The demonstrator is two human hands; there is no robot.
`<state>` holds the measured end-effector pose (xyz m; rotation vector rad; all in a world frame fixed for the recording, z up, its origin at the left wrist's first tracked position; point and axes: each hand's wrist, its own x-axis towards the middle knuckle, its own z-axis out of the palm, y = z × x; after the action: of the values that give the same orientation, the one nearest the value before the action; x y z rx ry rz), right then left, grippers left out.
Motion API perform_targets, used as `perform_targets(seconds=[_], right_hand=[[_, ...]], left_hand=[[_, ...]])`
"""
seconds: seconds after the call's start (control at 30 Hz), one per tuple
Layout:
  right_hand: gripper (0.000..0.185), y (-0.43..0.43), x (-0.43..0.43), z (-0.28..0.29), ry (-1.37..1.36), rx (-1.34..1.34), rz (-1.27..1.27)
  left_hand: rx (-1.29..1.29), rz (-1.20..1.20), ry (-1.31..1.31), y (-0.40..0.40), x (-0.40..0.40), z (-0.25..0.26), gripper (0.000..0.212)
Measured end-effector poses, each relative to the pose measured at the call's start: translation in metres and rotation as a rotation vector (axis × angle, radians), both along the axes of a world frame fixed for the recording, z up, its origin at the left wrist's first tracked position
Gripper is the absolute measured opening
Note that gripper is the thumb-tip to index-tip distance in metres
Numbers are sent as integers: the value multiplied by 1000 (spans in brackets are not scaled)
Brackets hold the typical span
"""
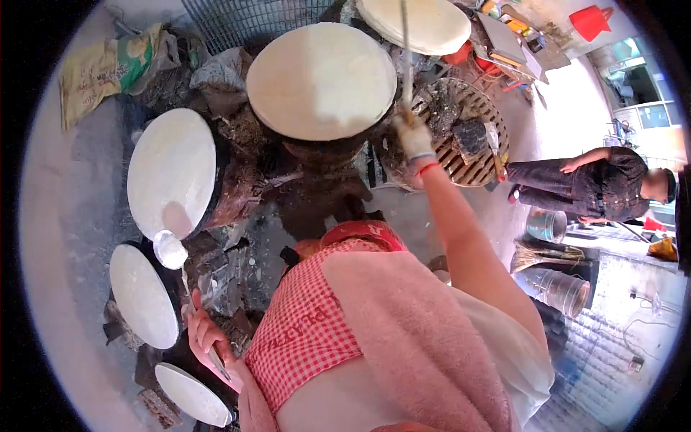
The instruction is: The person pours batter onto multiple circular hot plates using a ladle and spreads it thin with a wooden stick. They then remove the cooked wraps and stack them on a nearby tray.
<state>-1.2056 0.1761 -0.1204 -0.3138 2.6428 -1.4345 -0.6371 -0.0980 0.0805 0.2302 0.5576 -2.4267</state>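
My left hand [208,335], bare, grips the handle of a metal ladle [170,250]. White matter fills the ladle's bowl, which sits at the lower rim of a round griddle [171,167] coated in white. Gloved, my right hand [414,137] holds a long thin stick [406,59] that reaches away from me. The stick's far end is out of view. Left of that hand is a larger round griddle [324,81] with a smooth cream-coloured layer, partly shaded. Another coated griddle [426,24] lies behind the stick.
Two more coated griddles [143,297] curve along the left. A slatted round rack [499,119] bears a dark block [469,141] and a scraper [494,143]. A person [594,178] stands at right, near a bucket [546,225] and a broom [545,255]. A printed sack [108,73] lies far left.
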Motion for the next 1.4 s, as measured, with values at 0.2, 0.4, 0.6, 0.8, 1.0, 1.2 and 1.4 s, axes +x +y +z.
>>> perform_targets(seconds=[0.2,0.4,0.6,0.8,1.0,1.2,1.4], right_hand=[[52,0,-160,-10,16,252,128],[48,-18,-204,-8,23,392,424],[46,4,-179,-42,31,391,469],[43,-13,-44,1,20,401,554],[42,-134,90,11,-151,201,714],[34,-261,122,17,-101,150,705],[39,-175,105,78,54,238,709]], left_hand=[[37,15,-31,26,-85,13,63],[24,-6,23,49,-144,47,58],[15,-9,-61,31,-160,52,57],[47,-51,-6,12,-141,37,56],[67,-75,2,-13,-123,34,56],[47,-98,-29,-33,-92,35,56],[-10,-192,-108,-58,-59,25,54]])
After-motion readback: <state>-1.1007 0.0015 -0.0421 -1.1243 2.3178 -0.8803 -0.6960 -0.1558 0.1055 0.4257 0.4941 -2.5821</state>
